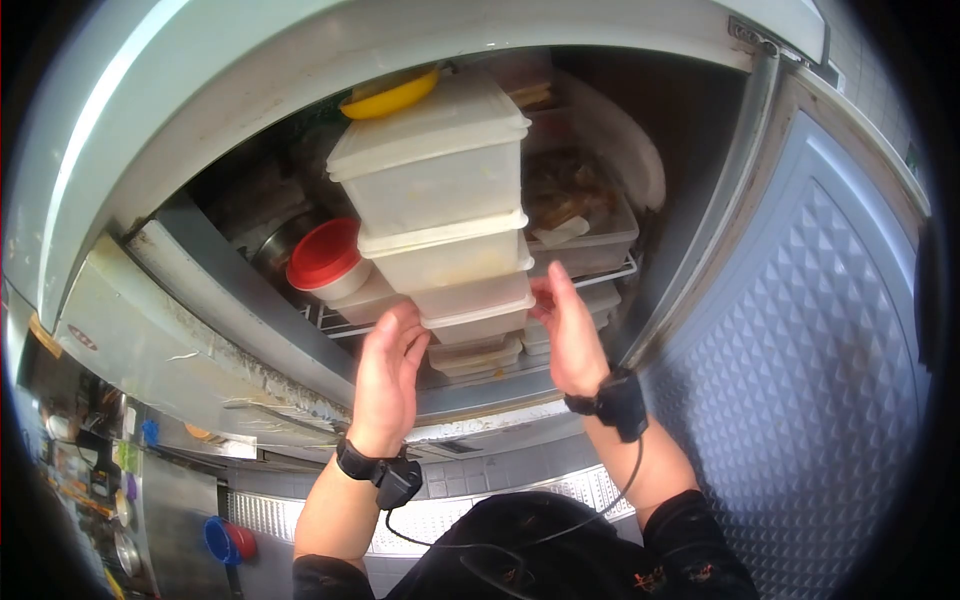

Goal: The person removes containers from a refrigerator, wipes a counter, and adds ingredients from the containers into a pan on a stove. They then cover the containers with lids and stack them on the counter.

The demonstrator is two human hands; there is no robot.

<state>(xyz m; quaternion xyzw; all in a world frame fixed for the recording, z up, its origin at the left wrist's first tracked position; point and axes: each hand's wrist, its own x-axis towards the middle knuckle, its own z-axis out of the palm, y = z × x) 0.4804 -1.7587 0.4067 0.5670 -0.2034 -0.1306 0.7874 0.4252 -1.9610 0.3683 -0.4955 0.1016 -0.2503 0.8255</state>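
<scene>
**A:** Which containers are the hands on?

**B:** A stack of milky-white rectangular plastic tubs (450, 255), lidded and about five high. It stands at the front of the open steel refrigerator compartment (250, 330), and the biggest tub is on top. The left hand (388, 375) lies flat against the left side of the lower tubs. The right hand (568, 335) presses the right side. The fingers of both hands are straight, not curled round anything, so the stack is sandwiched between the palms.

**A:** What's inside them?

**B:** I cannot tell, because the walls are too cloudy. Behind the stack, a clear lidded plastic box (580, 215) holds something brown.

**A:** What sits next to the stack?

**B:** A round tub with a red lid (328, 262) is just beside it on the left. A yellow plastic lid (390, 95) touches the top tub's back corner.

**A:** What about edges and room to move?

**B:** A white wire shelf (610, 272) ends just right of the right hand's fingers. The door with diamond-embossed metal lining (810, 380) stands swung wide on the right. The top tub sits close under the compartment's upper frame. The space in front of the stack, towards the camera, is open.
</scene>
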